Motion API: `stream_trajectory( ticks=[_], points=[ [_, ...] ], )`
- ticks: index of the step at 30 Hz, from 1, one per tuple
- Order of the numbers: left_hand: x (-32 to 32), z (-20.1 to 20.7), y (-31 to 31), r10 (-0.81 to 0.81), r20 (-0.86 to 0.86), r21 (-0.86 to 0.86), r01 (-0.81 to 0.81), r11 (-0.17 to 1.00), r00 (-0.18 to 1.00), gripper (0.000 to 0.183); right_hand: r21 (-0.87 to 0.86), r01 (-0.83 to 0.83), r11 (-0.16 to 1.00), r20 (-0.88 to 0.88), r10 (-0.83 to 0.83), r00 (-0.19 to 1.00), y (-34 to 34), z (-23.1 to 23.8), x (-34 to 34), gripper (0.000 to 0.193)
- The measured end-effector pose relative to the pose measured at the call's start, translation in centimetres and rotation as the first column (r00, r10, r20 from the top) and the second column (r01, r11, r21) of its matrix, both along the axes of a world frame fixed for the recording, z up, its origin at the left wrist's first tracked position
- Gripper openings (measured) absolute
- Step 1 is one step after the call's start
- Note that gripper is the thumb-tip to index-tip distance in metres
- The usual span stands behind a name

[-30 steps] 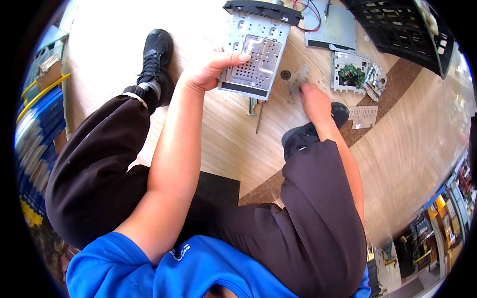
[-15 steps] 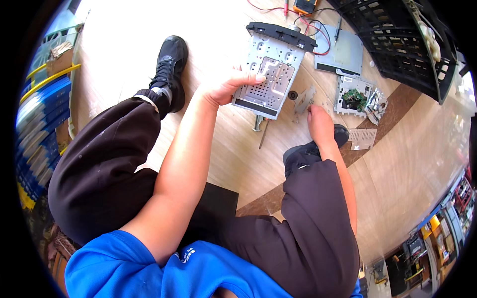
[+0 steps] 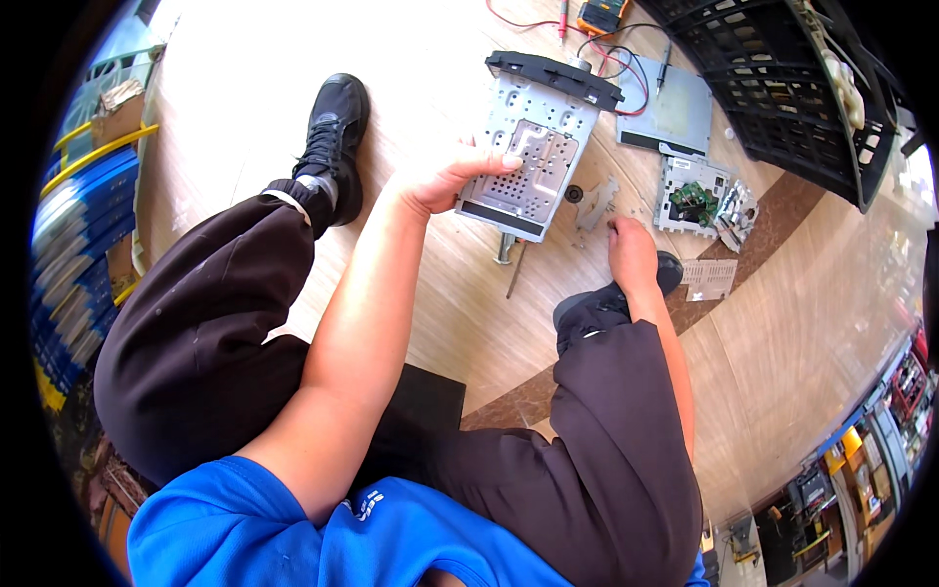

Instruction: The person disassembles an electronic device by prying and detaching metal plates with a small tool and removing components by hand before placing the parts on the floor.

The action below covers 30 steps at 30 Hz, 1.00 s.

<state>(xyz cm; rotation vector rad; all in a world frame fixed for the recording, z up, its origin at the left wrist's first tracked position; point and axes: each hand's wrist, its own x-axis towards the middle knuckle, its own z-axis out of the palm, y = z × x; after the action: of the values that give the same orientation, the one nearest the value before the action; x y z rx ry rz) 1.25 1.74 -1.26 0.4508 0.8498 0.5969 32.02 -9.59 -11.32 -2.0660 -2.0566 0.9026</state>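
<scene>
Left hand (image 3: 437, 182) gripping chassis (image 3: 540, 147), right hand (image 3: 632, 252) curled

This looks like an electronics repair workshop, given the orange-and-black multimeter (image 3: 601, 15), the perforated metal unit (image 3: 540, 161) held up, the green circuit board (image 3: 693, 203) in a metal frame (image 3: 676, 176) on the floor (image 3: 773, 362), and the crowded shelves (image 3: 869, 462) lower right.

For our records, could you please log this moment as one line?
left hand: holding metal unit | right hand: near grey bracket, grip unclear | beyond: circuit board, black crate
</scene>
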Motion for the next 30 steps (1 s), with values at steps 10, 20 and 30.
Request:
stream_trajectory(
  ticks=[10, 20, 30],
  points=[
    [-0.1, -0.2, 0.1, -0.012, -0.011, -0.016, 0.012, 1.0, 1.0, 0.044, 0.041, 0.026, 0.999, -0.021, -0.025, 0.999, -0.2, -0.2, -0.2, 0.016],
    [-0.1, -0.3, 0.1, -0.008, 0.001, -0.025, 0.008, 1.0, 1.0, 0.044, -0.001, 0.056, 0.998, -0.016, -0.056, 0.998, 0.1, 1.2, -0.1, 0.015],
    [0.0, 0.0, 0.1, 0.014, -0.033, -0.013, -0.014, 1.0, 0.999, 0.043, 0.019, 0.069, 0.997, -0.064, -0.068, 0.996, 0.5, 1.9, 0.0, 0.014]
  ],
)
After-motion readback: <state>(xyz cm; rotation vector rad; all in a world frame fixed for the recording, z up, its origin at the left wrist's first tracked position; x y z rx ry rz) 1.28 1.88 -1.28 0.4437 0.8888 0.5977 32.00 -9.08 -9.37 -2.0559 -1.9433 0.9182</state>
